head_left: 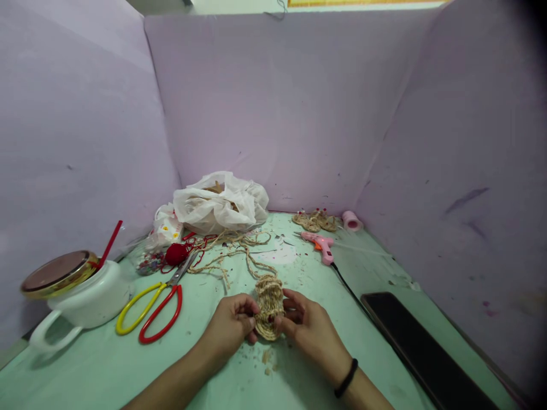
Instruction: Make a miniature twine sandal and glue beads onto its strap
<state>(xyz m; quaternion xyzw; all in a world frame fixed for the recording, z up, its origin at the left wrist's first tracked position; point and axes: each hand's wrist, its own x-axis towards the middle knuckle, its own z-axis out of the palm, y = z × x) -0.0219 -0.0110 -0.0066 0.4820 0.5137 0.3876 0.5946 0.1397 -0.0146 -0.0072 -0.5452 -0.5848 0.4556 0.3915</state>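
Note:
A small woven straw piece, shaped like a slipper with a rounded near end and a dark red spot on it, is held between both hands low in the middle of the view. My left hand pinches its left edge with thumb and fingers. On the opposite edge, my right hand grips it, thumb near the red spot. A black band circles my right wrist. From the far end of the piece, straw cord trails loosely away over the table.
Scissors with yellow and red handles lie left, beside a white mug and red yarn. Behind is a white plastic bag. To the right are a pink glue gun, woven pieces, a pink spool and a dark phone.

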